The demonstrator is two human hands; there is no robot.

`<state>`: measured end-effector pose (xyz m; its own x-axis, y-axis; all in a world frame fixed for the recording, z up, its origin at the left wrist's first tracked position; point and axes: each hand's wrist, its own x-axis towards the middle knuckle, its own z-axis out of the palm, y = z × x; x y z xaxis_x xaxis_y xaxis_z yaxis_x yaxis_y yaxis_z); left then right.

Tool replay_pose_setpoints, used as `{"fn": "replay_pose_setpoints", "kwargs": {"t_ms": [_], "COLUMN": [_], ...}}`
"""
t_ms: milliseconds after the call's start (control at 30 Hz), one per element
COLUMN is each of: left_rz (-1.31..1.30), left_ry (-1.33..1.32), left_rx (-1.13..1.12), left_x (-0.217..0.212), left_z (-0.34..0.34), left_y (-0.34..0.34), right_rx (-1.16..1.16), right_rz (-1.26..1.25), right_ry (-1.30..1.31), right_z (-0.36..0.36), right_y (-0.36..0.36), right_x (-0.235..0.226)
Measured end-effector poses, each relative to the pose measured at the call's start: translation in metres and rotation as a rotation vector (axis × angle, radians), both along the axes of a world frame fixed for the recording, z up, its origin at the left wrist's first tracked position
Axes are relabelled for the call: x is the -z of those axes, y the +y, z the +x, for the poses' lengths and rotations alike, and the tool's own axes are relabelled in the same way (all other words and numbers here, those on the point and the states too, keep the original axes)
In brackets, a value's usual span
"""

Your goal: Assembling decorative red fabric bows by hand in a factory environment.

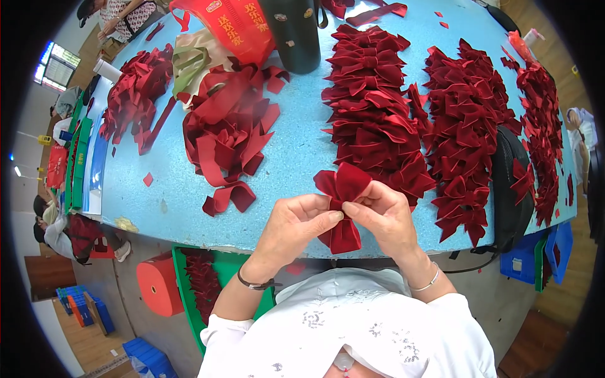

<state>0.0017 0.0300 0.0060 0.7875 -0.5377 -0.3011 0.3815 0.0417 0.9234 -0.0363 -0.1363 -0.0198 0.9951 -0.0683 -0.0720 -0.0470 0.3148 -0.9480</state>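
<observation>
Between my two hands, just above the table's near edge, is a dark red velvet bow (343, 186) with loops above and tails below. My left hand (296, 223) pinches its middle from the left, thumb pointing inward. From the right, my right hand (387, 214) pinches the same spot, so the two thumbs nearly meet at the knot. Rows of finished-looking red bows (372, 101) lie beyond my hands, and another column of bows (463, 138) lies to the right. Left of my hands sits a loose heap of red ribbon strips (227, 126).
The blue table (296, 120) also carries a dark flask (292, 34), a red bag (236, 28), a second ribbon pile (135, 94) and a black bag (512, 189). Below its edge are a green crate (189, 283) holding bows and a red roll (159, 286). Other people sit or stand around.
</observation>
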Motion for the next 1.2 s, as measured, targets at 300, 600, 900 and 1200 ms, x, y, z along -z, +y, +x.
{"fn": "replay_pose_setpoints", "kwargs": {"t_ms": [300, 600, 900, 1200], "left_rz": [0.071, 0.174, 0.117, 0.041], "left_ry": [0.031, -0.054, -0.089, -0.055], "left_rx": [0.088, 0.051, -0.009, 0.080], "left_x": [0.003, 0.003, 0.004, 0.011], "left_z": [0.001, 0.003, 0.000, 0.002], "left_y": [0.003, 0.001, 0.000, 0.005], "right_rx": [-0.042, -0.056, -0.111, -0.176], "right_rz": [-0.046, -0.130, 0.031, 0.011], "right_ry": [0.040, -0.001, 0.024, 0.034], "right_z": [-0.002, -0.005, -0.008, -0.009], "right_y": [-0.010, -0.011, -0.014, -0.022], "right_x": [0.007, 0.005, 0.007, 0.011]}}
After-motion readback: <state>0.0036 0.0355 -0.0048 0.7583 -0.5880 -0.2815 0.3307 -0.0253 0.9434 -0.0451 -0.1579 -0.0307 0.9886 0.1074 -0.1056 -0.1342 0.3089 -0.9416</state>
